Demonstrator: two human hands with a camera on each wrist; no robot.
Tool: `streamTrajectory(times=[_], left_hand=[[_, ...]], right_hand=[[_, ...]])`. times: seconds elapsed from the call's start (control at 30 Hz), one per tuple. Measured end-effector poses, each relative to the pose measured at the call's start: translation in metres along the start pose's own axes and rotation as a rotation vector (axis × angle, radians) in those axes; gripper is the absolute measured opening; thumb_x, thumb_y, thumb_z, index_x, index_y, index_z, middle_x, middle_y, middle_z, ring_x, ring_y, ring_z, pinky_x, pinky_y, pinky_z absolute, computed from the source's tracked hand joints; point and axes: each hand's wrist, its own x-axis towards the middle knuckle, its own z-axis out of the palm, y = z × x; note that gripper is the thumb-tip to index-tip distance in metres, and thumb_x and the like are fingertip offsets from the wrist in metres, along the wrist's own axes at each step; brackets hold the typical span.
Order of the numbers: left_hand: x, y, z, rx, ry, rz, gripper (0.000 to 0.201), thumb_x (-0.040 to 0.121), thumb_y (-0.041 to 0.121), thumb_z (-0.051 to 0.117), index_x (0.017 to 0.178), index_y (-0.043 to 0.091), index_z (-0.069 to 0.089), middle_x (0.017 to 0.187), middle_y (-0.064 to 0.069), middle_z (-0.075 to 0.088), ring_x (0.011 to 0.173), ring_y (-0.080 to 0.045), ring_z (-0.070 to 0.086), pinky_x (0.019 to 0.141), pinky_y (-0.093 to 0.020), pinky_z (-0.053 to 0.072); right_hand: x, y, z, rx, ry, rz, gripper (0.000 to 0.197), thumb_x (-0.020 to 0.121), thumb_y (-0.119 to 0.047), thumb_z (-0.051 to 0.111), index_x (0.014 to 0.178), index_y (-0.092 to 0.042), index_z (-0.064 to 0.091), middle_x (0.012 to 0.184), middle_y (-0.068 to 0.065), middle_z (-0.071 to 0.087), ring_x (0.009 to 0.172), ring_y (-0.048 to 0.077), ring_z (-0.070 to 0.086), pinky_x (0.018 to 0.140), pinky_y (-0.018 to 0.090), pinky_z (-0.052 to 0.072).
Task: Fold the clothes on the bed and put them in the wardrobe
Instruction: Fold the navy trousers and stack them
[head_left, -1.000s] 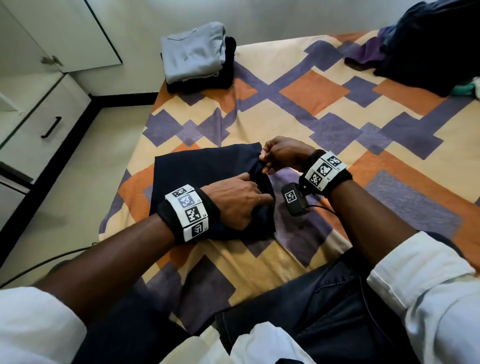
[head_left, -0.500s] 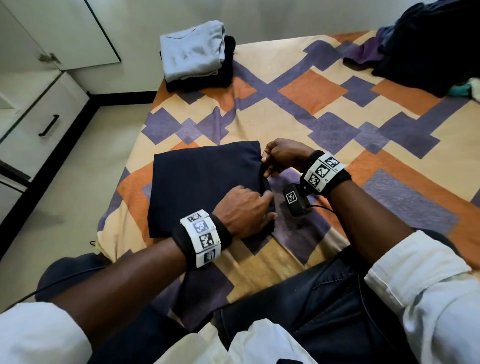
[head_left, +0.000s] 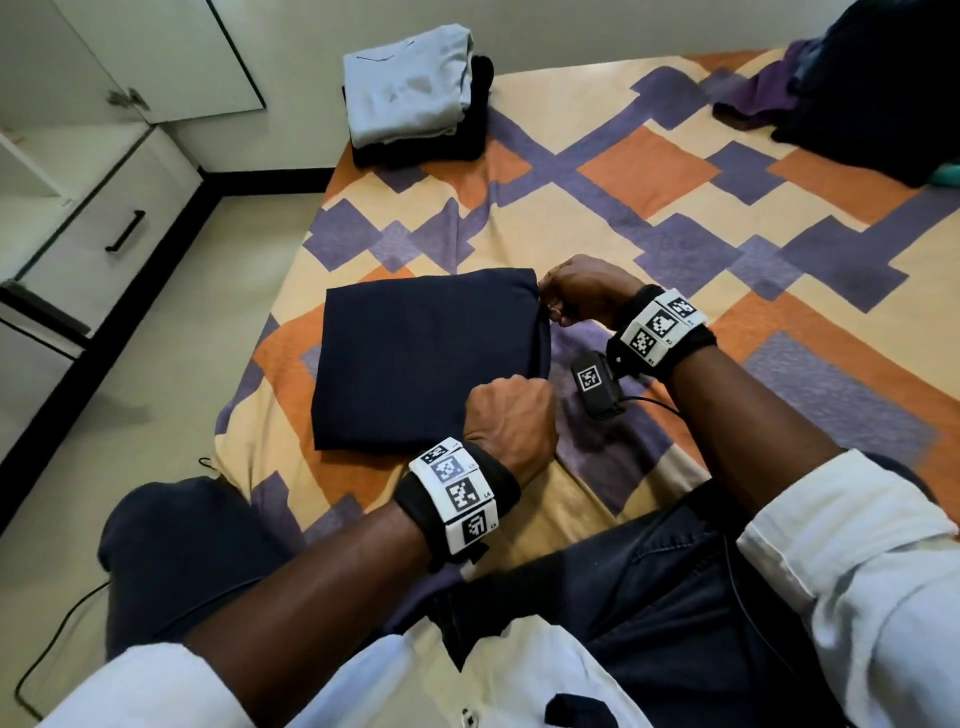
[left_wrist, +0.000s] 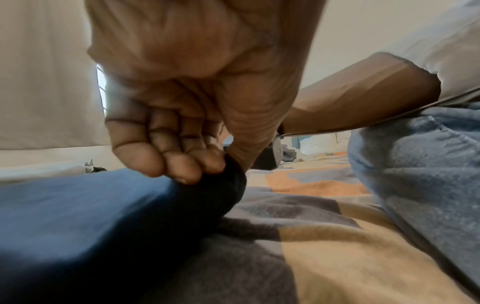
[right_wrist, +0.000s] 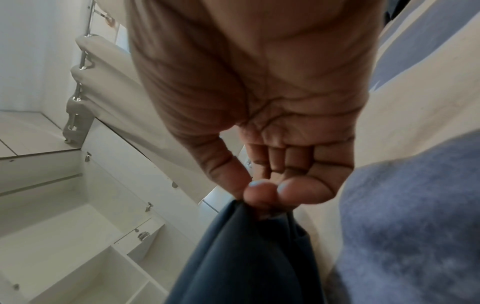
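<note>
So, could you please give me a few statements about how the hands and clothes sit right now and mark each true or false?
1. Both hands pinch the navy garment: left hand at its near right corner, right hand at the far right. True.
2. The navy garment hangs in the air. False: it lies flat on the bed.
3. A grey folded garment tops a black one at the far corner. True.
4. The unfolded pile lies on the floor. False: it is on the bed.

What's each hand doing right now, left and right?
Left hand: closed, pinching the near right corner of the folded navy garment.
Right hand: closed, pinching the far right corner of the same garment.
</note>
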Motion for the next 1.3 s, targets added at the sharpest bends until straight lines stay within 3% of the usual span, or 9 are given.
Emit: streamTrajectory(times=[0.17, 0.33, 0.47, 0.7, 0.83, 0.97, 1.07, 1.13, 1.3], left_hand=[[0.008, -0.005, 0.006, -0.022, 0.003, -0.143, 0.039, 0.101, 0.044, 0.042, 0.104, 0.011, 0.062, 0.108, -0.01, 0.067, 0.1, -0.031, 0.065, 0.069, -0.034, 0.035], [0.013, -0.006, 0.005, -0.071, -0.057, -0.16, 0.02, 0.096, 0.025, 0.05, 0.094, 0.012, 0.065, 0.106, -0.011, 0.068, 0.099, -0.033, 0.064, 0.069, -0.035, 0.038], [0.015, -0.007, -0.001, -0.079, -0.017, -0.167, 0.017, 0.096, 0.026, 0.051, 0.085, 0.017, 0.06, 0.103, -0.01, 0.069, 0.097, -0.033, 0.066, 0.067, -0.033, 0.037], [0.025, -0.004, 0.014, -0.041, 0.07, -0.138, 0.016, 0.096, 0.021, 0.052, 0.109, 0.015, 0.046, 0.107, -0.008, 0.068, 0.097, -0.03, 0.067, 0.065, -0.033, 0.035], [0.028, -0.004, 0.018, 0.068, 0.167, -0.154, 0.01, 0.075, 0.021, 0.069, 0.075, 0.023, 0.059, 0.067, 0.001, 0.062, 0.053, -0.017, 0.061, 0.044, -0.023, 0.031], [0.03, 0.0, 0.038, 0.151, 0.174, -0.047, 0.022, 0.079, 0.021, 0.046, 0.061, 0.023, 0.059, 0.059, 0.003, 0.057, 0.046, -0.014, 0.054, 0.045, -0.022, 0.031], [0.024, 0.004, 0.048, 0.134, 0.166, 0.088, 0.003, 0.07, 0.022, 0.062, 0.068, 0.021, 0.06, 0.061, 0.002, 0.056, 0.047, -0.015, 0.056, 0.044, -0.022, 0.035], [0.016, 0.004, 0.051, 0.083, 0.196, 0.135, 0.007, 0.069, 0.018, 0.059, 0.075, 0.019, 0.059, 0.066, 0.0, 0.055, 0.05, -0.017, 0.056, 0.043, -0.024, 0.038], [0.003, 0.0, 0.04, -0.083, 0.167, -0.083, 0.027, 0.083, 0.027, 0.064, 0.101, 0.015, 0.048, 0.089, -0.008, 0.058, 0.067, -0.027, 0.065, 0.047, -0.03, 0.035]], right_hand=[[0.003, 0.001, -0.001, -0.032, 0.024, 0.03, 0.013, 0.089, -0.003, 0.055, 0.077, -0.004, 0.062, 0.069, 0.012, 0.056, 0.058, 0.02, 0.054, 0.06, 0.029, 0.047], [0.0, 0.002, 0.0, 0.057, 0.02, 0.037, 0.012, 0.088, 0.0, 0.054, 0.079, -0.004, 0.058, 0.068, 0.012, 0.052, 0.055, 0.019, 0.052, 0.054, 0.025, 0.047], [-0.002, 0.0, 0.002, 0.204, 0.007, -0.002, 0.023, 0.084, 0.011, 0.052, 0.069, -0.006, 0.051, 0.062, 0.01, 0.048, 0.052, 0.02, 0.051, 0.052, 0.026, 0.047], [0.005, 0.004, 0.007, 0.396, 0.04, -0.094, 0.03, 0.082, 0.016, 0.047, 0.077, -0.013, 0.046, 0.066, 0.01, 0.054, 0.056, 0.021, 0.058, 0.057, 0.031, 0.053], [0.003, 0.004, 0.013, 0.216, 0.056, -0.179, 0.028, 0.082, 0.017, 0.045, 0.071, -0.008, 0.051, 0.061, 0.009, 0.049, 0.051, 0.02, 0.052, 0.048, 0.027, 0.051], [0.006, 0.008, 0.021, 0.209, 0.013, -0.138, 0.018, 0.085, 0.009, 0.053, 0.073, -0.005, 0.057, 0.063, 0.01, 0.051, 0.051, 0.018, 0.05, 0.047, 0.022, 0.047], [0.012, 0.012, 0.014, 0.269, -0.027, -0.126, 0.02, 0.081, 0.0, 0.072, 0.082, -0.011, 0.056, 0.069, 0.007, 0.057, 0.055, 0.014, 0.055, 0.056, 0.026, 0.049], [0.014, 0.014, 0.012, 0.313, 0.021, -0.147, 0.028, 0.08, 0.003, 0.073, 0.088, -0.013, 0.052, 0.075, 0.006, 0.059, 0.064, 0.015, 0.06, 0.06, 0.027, 0.052], [0.023, 0.021, 0.013, 0.352, 0.02, -0.17, 0.022, 0.085, 0.007, 0.064, 0.082, -0.013, 0.056, 0.075, 0.006, 0.058, 0.069, 0.016, 0.059, 0.065, 0.027, 0.051]])
